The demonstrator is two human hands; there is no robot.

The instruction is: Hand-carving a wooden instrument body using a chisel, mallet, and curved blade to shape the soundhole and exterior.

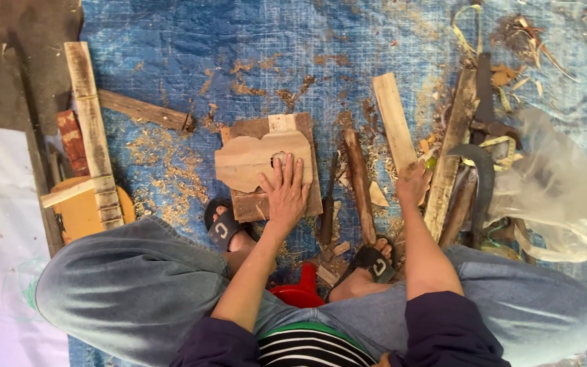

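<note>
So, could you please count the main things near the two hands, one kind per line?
Pale, curved flat wooden cutout under left hand: 1
Dark brown square wooden board: 1
Light wooden plank by right hand: 1
Black sandals: 2
Total: 5

Single view, worn on the head. The scene is looked down upon almost vertically from above the seated person's lap. The blue tarp [171,41] is seen closely, its far edge cropped; knees and forearms are included along the lower frame. No second view is supplied.
</note>
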